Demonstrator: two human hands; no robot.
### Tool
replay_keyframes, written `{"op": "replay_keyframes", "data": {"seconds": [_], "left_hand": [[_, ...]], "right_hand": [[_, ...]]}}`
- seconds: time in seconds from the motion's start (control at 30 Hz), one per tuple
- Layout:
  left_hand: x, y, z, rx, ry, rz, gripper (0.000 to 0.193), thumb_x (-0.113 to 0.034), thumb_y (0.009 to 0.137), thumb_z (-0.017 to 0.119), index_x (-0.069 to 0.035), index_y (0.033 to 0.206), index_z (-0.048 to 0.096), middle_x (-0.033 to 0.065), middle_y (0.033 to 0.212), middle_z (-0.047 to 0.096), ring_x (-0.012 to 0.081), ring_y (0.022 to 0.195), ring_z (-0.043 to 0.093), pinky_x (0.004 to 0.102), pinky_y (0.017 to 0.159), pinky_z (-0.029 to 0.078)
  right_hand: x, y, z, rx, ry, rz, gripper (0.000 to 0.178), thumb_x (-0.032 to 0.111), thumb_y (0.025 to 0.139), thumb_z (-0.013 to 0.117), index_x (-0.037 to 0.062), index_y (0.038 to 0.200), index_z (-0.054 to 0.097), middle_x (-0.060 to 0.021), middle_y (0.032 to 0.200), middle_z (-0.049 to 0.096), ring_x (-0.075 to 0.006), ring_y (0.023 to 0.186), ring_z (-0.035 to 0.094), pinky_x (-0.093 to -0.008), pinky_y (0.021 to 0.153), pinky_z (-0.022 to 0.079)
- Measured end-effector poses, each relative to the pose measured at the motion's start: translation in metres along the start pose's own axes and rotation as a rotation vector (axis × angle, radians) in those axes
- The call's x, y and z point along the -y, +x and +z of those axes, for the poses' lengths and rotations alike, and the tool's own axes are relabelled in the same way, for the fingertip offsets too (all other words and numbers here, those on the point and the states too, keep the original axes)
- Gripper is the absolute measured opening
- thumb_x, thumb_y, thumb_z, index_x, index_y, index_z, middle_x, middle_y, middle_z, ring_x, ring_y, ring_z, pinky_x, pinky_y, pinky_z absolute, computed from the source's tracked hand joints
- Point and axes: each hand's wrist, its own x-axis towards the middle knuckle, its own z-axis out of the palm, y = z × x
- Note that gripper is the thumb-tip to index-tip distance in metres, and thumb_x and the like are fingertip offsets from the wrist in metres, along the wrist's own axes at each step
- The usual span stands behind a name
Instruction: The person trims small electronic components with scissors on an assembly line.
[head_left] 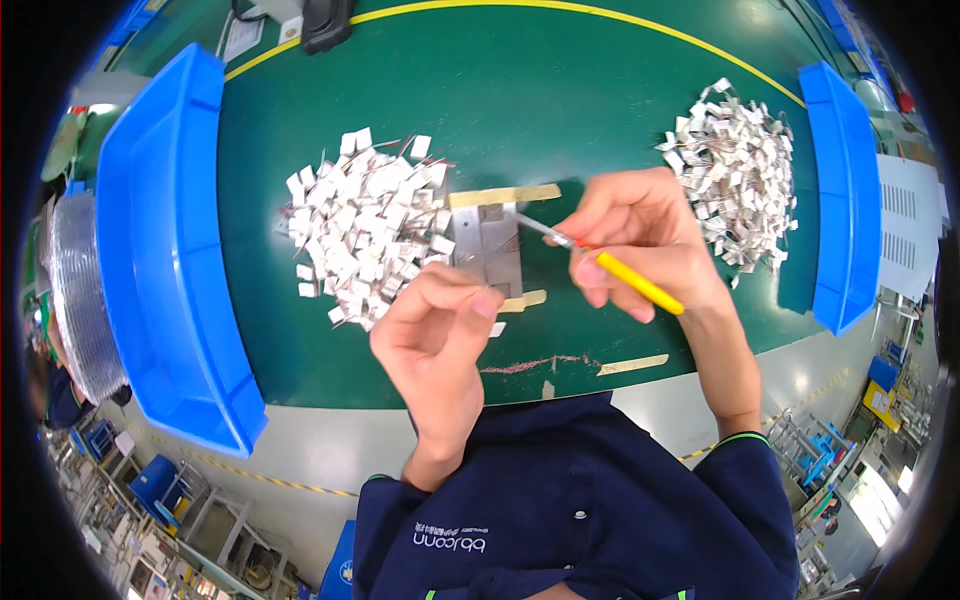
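My right hand grips a slim hand tool with a yellow handle, a red collar and a thin metal tip. That tip points left, over the upper right edge of a flat metal plate. Strips of beige tape lie along the plate's top and bottom edges. Fine dark wires cross the plate's right half. My left hand is closed in a pinch at the plate's lower left; whatever is between finger and thumb is too small to make out. A small white piece lies just below the plate.
Piles of small white pieces with thin wires lie left and right. Blue bins stand at the left and right table edges. Reddish wire scraps and a tape strip lie near the front edge.
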Motion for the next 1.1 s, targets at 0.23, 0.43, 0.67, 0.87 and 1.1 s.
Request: {"op": "replay_keyframes", "data": {"seconds": [0.23,0.43,0.67,0.87,1.1], "left_hand": [[-0.021,0.002,-0.021,-0.187,0.412,0.324,0.004,0.006,0.080,0.065,0.003,0.081,0.063,0.0083,0.081,0.060,0.0127,0.073,0.053,0.0222,0.067,0.042],[-0.035,0.012,-0.043,-0.396,0.695,0.440,0.001,0.004,0.086,0.064,0.005,0.085,0.064,0.0091,0.085,0.062,0.0136,0.078,0.056,0.0240,0.072,0.046],[-0.036,0.021,-0.060,-0.400,0.842,0.461,0.005,0.003,0.084,0.067,0.005,0.088,0.066,0.0097,0.087,0.064,0.0152,0.079,0.058,0.0252,0.073,0.047],[-0.032,0.027,-0.066,-0.353,0.945,0.493,0.009,0.003,0.084,0.068,0.004,0.092,0.068,0.0096,0.088,0.066,0.0160,0.080,0.060,0.0262,0.073,0.048],[-0.037,0.036,-0.053,-0.330,1.251,0.545,0.015,-0.002,0.086,0.065,0.002,0.100,0.068,0.0109,0.094,0.067,0.0222,0.090,0.061,0.0302,0.079,0.047]], "right_hand": [[-0.007,0.009,0.021,0.012,-0.158,0.132,0.024,-0.007,0.080,0.065,-0.0044,0.103,0.059,-0.0120,0.081,0.070,-0.0076,0.069,0.065,-0.0182,0.055,0.047],[0.008,0.006,-0.005,-0.620,-1.126,-0.387,0.033,0.003,0.073,0.073,0.0071,0.102,0.058,-0.0152,0.078,0.066,-0.0307,0.068,0.067,-0.0343,0.061,0.052],[0.022,-0.005,-0.046,-0.716,-1.523,-0.278,0.035,0.001,0.073,0.073,0.0088,0.104,0.058,-0.0170,0.082,0.067,-0.0366,0.074,0.064,-0.0397,0.066,0.053],[0.026,-0.004,-0.047,-0.836,-1.309,-0.398,0.027,-0.001,0.077,0.070,0.0059,0.102,0.063,-0.0107,0.077,0.068,-0.0232,0.067,0.069,-0.0270,0.059,0.052],[0.039,-0.015,-0.035,-1.068,-0.809,-0.681,0.026,-0.005,0.079,0.070,-0.0027,0.103,0.062,-0.0097,0.086,0.072,-0.0091,0.074,0.068,-0.0187,0.061,0.052]]}}
